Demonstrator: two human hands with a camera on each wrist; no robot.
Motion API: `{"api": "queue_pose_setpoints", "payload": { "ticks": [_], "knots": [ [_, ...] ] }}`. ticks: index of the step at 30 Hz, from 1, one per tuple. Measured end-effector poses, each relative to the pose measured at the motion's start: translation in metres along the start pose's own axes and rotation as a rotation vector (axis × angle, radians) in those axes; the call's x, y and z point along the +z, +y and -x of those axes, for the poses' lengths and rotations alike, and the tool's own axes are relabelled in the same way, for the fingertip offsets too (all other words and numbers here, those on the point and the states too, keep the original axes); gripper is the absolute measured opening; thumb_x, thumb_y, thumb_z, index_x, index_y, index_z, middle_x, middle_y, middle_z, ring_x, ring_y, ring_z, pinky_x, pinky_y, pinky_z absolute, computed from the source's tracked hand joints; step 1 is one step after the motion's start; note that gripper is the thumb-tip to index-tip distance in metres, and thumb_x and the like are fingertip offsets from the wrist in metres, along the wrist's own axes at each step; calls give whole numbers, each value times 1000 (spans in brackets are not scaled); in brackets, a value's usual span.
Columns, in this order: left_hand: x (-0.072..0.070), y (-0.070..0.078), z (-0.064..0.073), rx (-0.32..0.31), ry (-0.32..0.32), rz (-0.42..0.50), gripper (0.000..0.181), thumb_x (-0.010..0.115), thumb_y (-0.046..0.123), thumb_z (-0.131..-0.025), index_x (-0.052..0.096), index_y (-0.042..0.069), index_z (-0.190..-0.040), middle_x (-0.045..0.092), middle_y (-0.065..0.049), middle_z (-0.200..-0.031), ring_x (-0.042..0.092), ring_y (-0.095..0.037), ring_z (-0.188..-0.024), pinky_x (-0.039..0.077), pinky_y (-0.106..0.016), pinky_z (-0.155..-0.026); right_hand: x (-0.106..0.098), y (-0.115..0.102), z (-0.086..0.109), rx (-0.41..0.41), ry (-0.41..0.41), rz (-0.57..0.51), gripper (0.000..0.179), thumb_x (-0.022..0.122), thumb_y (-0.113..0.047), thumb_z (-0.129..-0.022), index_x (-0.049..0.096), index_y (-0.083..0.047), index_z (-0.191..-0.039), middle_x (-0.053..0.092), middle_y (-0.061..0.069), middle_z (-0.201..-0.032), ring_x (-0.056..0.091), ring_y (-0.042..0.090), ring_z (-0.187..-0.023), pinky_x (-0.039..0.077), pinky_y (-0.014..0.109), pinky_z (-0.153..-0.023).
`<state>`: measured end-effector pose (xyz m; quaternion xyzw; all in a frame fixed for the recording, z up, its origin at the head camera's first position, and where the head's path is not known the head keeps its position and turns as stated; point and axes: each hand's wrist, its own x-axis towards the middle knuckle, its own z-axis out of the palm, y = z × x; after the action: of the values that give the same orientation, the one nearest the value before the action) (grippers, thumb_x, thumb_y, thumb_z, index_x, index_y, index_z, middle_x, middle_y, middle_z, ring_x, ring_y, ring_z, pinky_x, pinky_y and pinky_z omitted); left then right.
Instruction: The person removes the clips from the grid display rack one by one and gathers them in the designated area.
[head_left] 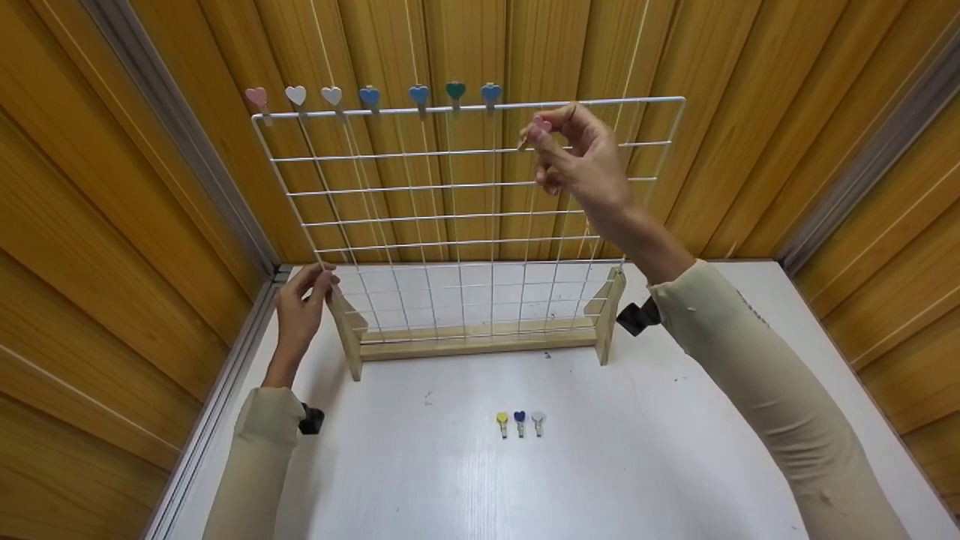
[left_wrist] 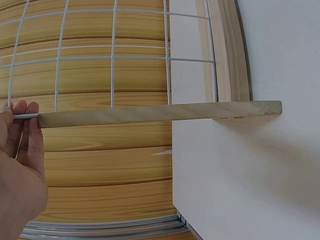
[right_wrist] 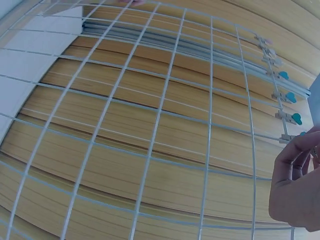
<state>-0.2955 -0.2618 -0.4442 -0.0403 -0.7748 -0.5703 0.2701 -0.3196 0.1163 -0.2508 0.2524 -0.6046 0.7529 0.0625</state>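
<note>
My right hand point(head_left: 589, 165) pinches a small clothespin with a pink heart point(head_left: 541, 124) between thumb and fingertips, just in front of the top bar of a white wire grid point(head_left: 630, 100). The right wrist view shows this hand point(right_wrist: 297, 182) at the grid's upper edge, the clothespin mostly hidden by the fingers. At the grid's lower left side, my left hand point(head_left: 300, 304) holds the edge wire where it meets the wooden stand point(head_left: 346, 330). Its fingers point(left_wrist: 34, 140) curl about that wire in the left wrist view.
Several heart clothespins in pink, white, blue and green point(head_left: 455, 90) line the top bar's left and middle. On the white table point(head_left: 420, 465) lie a yellow point(head_left: 502, 420), a dark blue point(head_left: 520, 418) and a pale grey heart clothespin point(head_left: 538, 420). Wood-patterned walls point(head_left: 750, 150) enclose the table.
</note>
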Motion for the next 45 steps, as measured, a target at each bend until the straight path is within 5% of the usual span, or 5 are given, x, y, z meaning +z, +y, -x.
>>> {"api": "queue_pose_setpoints", "payload": {
  "ticks": [8,15,28,37,45],
  "knots": [
    [1,4,2,49,15,-93,18,57,0,-103,68,-12,-109,71,-30,-95,68,-34,-88,54,-14,-68,-8,27,28,50,-76,156,17,62,-1,-100,62,-6,-116,66,3,-96,56,8,-57,45,17,-49],
    [1,3,1,62,6,-86,17,57,-1,-102,68,-12,-108,70,-32,-95,67,-34,-86,54,-14,-67,-19,57,52,135,-168,271,19,64,-2,-99,62,0,-119,66,0,-93,57,8,-60,46,17,-52],
    [-1,-37,-10,18,-5,-72,19,58,7,-104,70,-6,-112,72,-24,-98,65,-23,-83,51,-12,-65,-47,113,94,281,-210,286,17,70,-9,-97,68,2,-110,74,-3,-88,60,6,-58,45,18,-53],
    [0,-11,-4,31,3,-62,18,56,1,-103,67,-12,-111,69,-31,-98,63,-34,-84,52,-14,-66,-64,158,135,410,-235,321,26,72,-17,-96,68,3,-113,75,-4,-92,61,6,-65,48,18,-58],
    [-1,2,0,81,-17,-47,18,57,-1,-102,67,-14,-109,69,-33,-96,65,-28,-80,53,-15,-65,-89,181,167,516,-194,327,28,73,-20,-96,67,2,-112,74,-6,-88,59,5,-64,47,18,-58]
  ]
}}
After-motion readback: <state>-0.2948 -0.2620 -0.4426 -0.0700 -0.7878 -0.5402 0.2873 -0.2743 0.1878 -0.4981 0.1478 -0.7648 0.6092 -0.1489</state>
